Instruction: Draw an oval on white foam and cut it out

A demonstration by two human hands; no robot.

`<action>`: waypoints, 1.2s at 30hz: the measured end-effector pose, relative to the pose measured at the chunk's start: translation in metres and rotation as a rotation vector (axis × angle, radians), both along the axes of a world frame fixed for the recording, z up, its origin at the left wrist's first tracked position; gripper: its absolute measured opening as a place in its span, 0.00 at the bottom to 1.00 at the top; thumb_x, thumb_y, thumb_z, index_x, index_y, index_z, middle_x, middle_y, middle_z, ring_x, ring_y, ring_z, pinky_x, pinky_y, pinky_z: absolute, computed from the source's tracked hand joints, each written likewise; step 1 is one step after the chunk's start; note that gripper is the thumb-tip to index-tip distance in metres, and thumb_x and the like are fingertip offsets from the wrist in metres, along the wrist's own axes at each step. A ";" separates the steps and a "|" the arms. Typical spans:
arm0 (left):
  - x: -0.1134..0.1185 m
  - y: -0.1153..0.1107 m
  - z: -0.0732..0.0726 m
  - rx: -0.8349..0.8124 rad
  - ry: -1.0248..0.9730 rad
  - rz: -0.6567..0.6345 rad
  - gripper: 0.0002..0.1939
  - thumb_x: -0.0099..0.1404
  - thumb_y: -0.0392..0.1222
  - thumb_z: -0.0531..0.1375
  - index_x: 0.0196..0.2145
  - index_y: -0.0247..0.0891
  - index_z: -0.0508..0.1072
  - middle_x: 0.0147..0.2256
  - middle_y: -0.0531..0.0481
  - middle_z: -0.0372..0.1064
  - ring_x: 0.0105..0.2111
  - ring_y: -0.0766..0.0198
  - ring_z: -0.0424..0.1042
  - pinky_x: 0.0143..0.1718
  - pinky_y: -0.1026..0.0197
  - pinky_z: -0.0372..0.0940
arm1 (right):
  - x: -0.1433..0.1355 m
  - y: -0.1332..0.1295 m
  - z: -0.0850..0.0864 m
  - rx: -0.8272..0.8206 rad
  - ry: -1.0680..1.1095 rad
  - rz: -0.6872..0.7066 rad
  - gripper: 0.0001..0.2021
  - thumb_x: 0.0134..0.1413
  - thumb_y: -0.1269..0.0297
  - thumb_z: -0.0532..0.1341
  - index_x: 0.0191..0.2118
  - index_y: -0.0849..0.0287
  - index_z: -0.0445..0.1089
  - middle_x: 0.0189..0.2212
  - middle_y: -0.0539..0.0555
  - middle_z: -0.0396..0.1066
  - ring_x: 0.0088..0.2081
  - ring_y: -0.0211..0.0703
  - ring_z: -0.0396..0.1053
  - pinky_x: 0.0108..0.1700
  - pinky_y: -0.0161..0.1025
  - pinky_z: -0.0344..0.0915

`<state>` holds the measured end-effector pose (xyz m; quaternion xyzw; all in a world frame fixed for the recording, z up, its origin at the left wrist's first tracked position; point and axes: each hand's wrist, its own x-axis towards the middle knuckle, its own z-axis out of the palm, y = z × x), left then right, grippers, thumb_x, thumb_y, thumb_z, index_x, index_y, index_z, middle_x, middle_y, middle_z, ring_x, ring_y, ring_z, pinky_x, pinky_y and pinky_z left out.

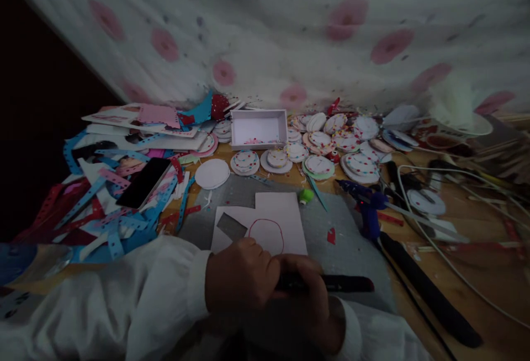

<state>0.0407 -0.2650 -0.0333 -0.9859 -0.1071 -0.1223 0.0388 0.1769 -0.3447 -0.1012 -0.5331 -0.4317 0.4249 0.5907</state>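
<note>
A black marker pen [348,283] with a reddish end lies sideways across both my hands. My right hand [317,295] is wrapped around its middle. At the pen's other end my left hand [244,272] is closed, its fingers covering that end. Just beyond the hands is a sheet of white card [281,206], with a rectangular piece cut out and a red circle drawn on it. The near part of the card and of the circle is hidden behind my hands. A green cap-like object [305,196] sits at the card's right edge.
Paper strips and a phone [144,183] are heaped at left. A white box [259,129] stands at the back, among dotted paper discs [360,168]. At right lie a blue glue gun [368,206], its cord and a long black-handled tool [430,289]. A grey mat [343,239] covers the middle.
</note>
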 end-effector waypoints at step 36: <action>-0.064 0.125 -0.029 -0.139 0.504 0.771 0.22 0.69 0.53 0.45 0.39 0.34 0.71 0.37 0.34 0.75 0.36 0.46 0.75 0.35 0.53 0.63 | 0.213 -0.035 0.036 -0.169 -1.109 -0.282 0.11 0.53 0.55 0.57 0.35 0.55 0.73 0.30 0.58 0.75 0.28 0.50 0.72 0.28 0.44 0.66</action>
